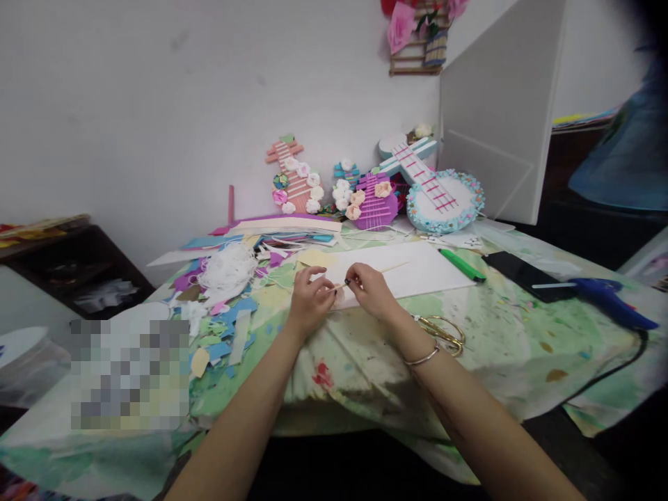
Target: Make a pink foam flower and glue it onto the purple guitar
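Over the near edge of a white board [417,268], both hands meet around a thin wooden stick [395,267]. My right hand [369,289] pinches it, and its far end points to the right over the board. At the stick's near end, the fingertips of my left hand [310,300] close together, with the forefinger raised. Something small and pale shows by the left fingertips, too small to name. Gold-handled scissors [443,334] lie beside my right wrist. A green utility knife [462,266] rests on the board's right edge.
Paper scraps [229,334] and a heap of white string [227,271] cover the table's left side. At the right lie a black phone [527,275] and a blue glue gun [608,299] with its cord. Decorated paper instruments [443,198] stand against the wall.
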`<state>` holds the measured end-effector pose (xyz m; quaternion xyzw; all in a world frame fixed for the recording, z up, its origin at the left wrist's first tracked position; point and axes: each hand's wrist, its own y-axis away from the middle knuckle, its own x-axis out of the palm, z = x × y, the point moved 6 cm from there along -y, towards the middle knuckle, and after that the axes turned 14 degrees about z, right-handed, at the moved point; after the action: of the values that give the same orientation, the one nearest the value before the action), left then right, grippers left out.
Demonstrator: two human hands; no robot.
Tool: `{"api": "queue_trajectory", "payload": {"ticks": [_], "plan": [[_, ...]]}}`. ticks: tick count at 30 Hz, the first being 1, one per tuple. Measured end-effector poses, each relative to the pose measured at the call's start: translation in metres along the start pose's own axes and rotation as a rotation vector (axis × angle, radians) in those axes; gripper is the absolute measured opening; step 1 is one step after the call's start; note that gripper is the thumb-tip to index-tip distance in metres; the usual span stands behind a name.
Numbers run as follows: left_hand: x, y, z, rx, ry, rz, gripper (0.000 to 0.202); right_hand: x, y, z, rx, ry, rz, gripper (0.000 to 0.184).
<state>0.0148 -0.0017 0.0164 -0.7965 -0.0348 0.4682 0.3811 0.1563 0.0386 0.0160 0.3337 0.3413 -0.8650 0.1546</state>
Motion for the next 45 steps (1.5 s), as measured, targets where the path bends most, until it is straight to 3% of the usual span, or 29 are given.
{"api": "queue_trajectory", "payload": {"ticks": [4, 7, 13, 18, 25, 33, 38, 45], "plan": [[0.002, 0.000, 0.004, -0.002, 0.102, 0.005, 0.012, -0.021, 0.004, -0.021, 0.189, 0.018, -0.171, 0.018], [0.003, -0.002, 0.007, -0.023, 0.214, 0.020, 0.024, -0.026, 0.006, -0.031, 0.259, -0.013, -0.223, 0.022], [0.011, -0.001, 0.022, -0.231, 0.636, 0.016, 0.025, -0.010, 0.003, -0.024, 0.171, -0.101, -0.092, 0.011], [0.017, 0.000, 0.023, -0.254, 0.860, 0.030, 0.030, 0.000, 0.001, -0.006, 0.038, -0.141, 0.023, 0.015], [0.018, 0.001, 0.023, -0.292, 0.964, 0.028, 0.028, 0.004, 0.000, 0.002, -0.053, -0.170, 0.063, 0.017], [0.018, 0.000, 0.025, -0.248, 0.831, 0.068, 0.018, 0.011, -0.001, 0.002, -0.058, -0.215, 0.131, 0.024], [0.017, -0.001, 0.027, -0.254, 0.793, 0.070, 0.014, 0.012, 0.000, 0.004, -0.056, -0.273, 0.160, 0.037], [0.013, 0.001, 0.029, -0.303, 0.871, 0.053, 0.020, 0.010, 0.001, 0.009, -0.044, -0.314, 0.147, 0.012]]}}
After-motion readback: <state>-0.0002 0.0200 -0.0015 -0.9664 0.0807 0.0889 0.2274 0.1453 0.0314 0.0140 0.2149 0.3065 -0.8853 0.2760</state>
